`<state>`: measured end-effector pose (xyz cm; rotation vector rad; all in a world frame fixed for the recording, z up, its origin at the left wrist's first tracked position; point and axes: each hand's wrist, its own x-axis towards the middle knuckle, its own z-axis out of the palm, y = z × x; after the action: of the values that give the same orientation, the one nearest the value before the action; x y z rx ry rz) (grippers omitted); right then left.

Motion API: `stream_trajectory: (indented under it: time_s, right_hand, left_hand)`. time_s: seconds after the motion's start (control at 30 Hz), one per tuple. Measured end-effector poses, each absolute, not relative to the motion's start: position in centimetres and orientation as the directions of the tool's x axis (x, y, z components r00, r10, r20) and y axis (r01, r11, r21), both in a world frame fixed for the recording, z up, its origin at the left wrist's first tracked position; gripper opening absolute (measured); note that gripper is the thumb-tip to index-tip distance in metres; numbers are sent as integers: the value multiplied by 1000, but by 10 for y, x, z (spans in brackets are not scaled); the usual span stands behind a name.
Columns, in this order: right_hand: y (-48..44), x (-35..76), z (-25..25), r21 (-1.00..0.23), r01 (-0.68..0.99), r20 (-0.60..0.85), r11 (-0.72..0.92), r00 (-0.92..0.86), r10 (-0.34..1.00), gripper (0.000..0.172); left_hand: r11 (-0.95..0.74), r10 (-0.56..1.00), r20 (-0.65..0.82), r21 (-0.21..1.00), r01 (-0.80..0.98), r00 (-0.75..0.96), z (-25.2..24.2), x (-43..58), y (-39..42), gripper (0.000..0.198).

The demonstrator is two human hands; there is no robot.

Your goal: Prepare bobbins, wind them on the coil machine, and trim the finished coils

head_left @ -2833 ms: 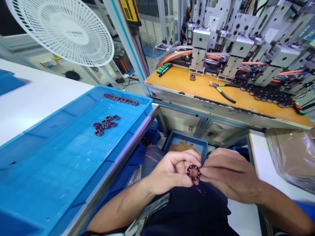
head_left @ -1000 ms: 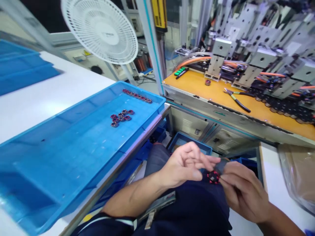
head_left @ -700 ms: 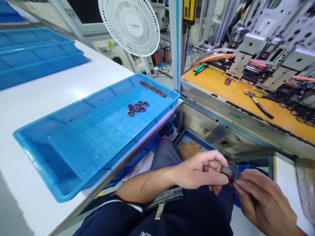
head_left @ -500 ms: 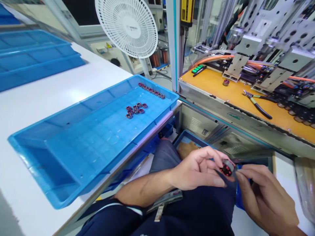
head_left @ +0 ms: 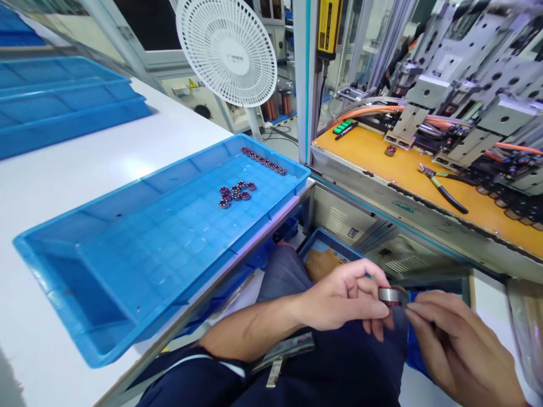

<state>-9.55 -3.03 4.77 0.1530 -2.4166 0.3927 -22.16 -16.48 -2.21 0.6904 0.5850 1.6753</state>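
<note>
Between the thumb and fingers of my left hand [head_left: 350, 297] is a small motor stator [head_left: 389, 296], a short metal ring with a red edge on its lower side. It is held over my lap, its silvery outer wall facing me. My right hand [head_left: 462, 339] is just to the right of it, thumb and forefinger pinched together. A thin strand seems to run between the stator and that pinch, too fine to make out clearly. Similar stators [head_left: 236, 193] lie in a loose cluster in the blue tray [head_left: 161, 237], with a row of them [head_left: 263, 160] along its far end.
A white fan [head_left: 231, 53] stands behind the tray. Stacked blue trays [head_left: 63, 107] are at the left. On the orange machine bench [head_left: 365, 150] lie pliers [head_left: 443, 186], a single stator [head_left: 390, 150] and a pen [head_left: 347, 131]. Below is a blue bin [head_left: 309, 243] holding brown material.
My left hand has turned the stator, so its silvery side wall now shows instead of the red-and-black coil face. My right hand stays pinched beside it. The view has shifted slightly.
</note>
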Motion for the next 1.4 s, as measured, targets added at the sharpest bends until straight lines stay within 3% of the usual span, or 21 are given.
stream_trajectory:
  time_s: [0.1,0.27,0.37,0.43,0.53,0.67,0.93,1.03,1.13,1.23,1.4]
  right_hand:
    - [-33,-96,44,-323,-164,638,932,-765,86,9]
    - [-32,-100,46,-482,-237,646,843,-747,159,13]
    - [-26,-101,47,-462,-335,663,821,-745,68,11]
    - [-23,-99,46,-446,-367,672,816,-740,35,11]
    - [-21,-96,45,-449,-376,680,810,-732,38,10]
    - [-22,-92,39,-486,-270,660,831,-737,146,11]
    - [-32,-94,31,-648,-210,622,732,-700,350,13]
    - [-38,-93,32,-831,-159,457,534,-741,492,10]
    - [-41,-92,31,-994,-48,93,98,-847,523,15]
    - [-40,-92,26,-967,28,-136,-253,-897,421,17]
    - [-38,-97,14,-897,29,-184,-440,-931,314,22]
  left_hand:
    - [-340,936,177,671,-659,-302,-17,-219,-167,27]
    - [-475,873,220,587,-656,-436,-11,-220,-167,36]
    - [-334,930,103,639,-693,-353,-12,-222,-162,35]
    - [-147,984,28,694,-705,-178,-15,-221,-159,45]
    - [-46,999,23,724,-688,-42,-19,-219,-157,42]
    - [-239,960,98,779,-580,-264,-20,-215,-159,23]
    - [-542,775,297,766,-346,-557,-12,-208,-152,23]
    - [-554,723,319,798,-239,-612,-14,-210,-151,30]
    - [-533,711,356,835,-134,-606,-18,-214,-153,32]
    - [-529,736,360,835,-155,-573,-23,-218,-154,28]
    - [-551,753,358,802,-230,-552,-25,-221,-154,29]
